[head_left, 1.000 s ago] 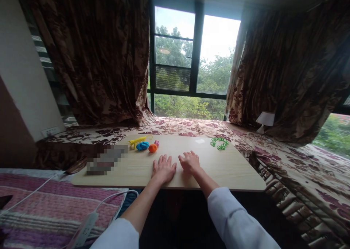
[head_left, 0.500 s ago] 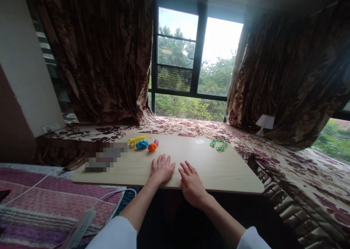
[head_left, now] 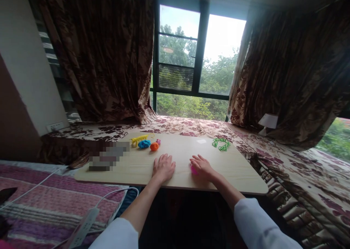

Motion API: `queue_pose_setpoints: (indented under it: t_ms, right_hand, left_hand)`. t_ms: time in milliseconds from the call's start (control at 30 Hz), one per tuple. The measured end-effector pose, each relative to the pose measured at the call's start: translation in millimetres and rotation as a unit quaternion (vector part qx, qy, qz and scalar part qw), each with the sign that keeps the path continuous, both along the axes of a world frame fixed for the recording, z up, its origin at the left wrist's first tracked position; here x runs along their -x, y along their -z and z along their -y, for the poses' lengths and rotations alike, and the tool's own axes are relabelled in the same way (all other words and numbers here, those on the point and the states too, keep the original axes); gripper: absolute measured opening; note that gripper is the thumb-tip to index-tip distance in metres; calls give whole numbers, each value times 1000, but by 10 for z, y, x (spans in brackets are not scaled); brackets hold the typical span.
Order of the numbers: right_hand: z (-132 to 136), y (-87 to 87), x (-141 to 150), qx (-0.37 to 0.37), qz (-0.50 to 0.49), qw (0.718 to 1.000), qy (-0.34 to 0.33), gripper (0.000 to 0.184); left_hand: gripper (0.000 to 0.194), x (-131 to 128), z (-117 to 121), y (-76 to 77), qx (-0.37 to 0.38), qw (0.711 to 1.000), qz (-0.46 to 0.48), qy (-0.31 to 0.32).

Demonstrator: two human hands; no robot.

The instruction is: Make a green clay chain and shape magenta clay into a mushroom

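Observation:
My left hand (head_left: pixel 164 167) lies flat on the light wooden table (head_left: pixel 237 172) near its front edge, fingers stretched out, nothing visible in it. To its right, my right hand (head_left: pixel 202 167) reaches over the tabletop with its fingers extended. A bright pink lump (head_left: pixel 194 170) peeks out from under the thumb side of that hand; most of it is covered. Beyond my left hand sit an orange lump (head_left: pixel 154 147), a blue lump (head_left: pixel 144 144), a yellow animal-like figure (head_left: pixel 139 139) and a small pink piece (head_left: pixel 158 141).
At the table's back right lies a tangle of green strands (head_left: pixel 221 144), with a small whitish patch (head_left: pixel 201 141) left of it. A blurred-out object (head_left: pixel 108 158) covers the left end. A power strip (head_left: pixel 84 225) rests on the striped bedding (head_left: pixel 54 198); a small lamp (head_left: pixel 268 121) stands at right.
My right hand has shifted right and turned so its fingers point left, and the pink lump now shows beneath it. My left hand stays in place; the view has moved slightly.

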State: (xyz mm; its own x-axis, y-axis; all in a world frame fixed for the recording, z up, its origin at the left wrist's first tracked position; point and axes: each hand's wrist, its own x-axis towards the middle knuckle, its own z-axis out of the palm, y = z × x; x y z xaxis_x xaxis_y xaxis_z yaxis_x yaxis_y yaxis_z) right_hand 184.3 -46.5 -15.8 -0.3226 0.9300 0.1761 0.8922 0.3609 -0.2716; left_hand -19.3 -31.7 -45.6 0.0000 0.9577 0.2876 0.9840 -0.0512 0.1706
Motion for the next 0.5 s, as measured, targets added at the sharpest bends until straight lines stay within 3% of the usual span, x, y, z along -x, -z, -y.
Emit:
queue_pose_setpoints:
  t_ms: [100, 233, 333, 500]
  right_hand:
    - [373, 78, -117, -18, -18, 997, -66, 44]
    - [683, 151, 114, -89, -4, 991, -101, 46]
    - [545, 133, 418, -108, 12, 989, -98, 42]
    - [-73, 62, 606, -75, -1, 997, 17, 30]
  left_hand:
    - [43, -8, -3, 17, -6, 1000, 6, -5]
    - [43, -21, 10, 17, -6, 1000, 2, -5]
    - [44, -32, 22, 1, -3, 1000, -6, -3]
    - [43, -42, 22, -12, 2, 1000, -12, -2]
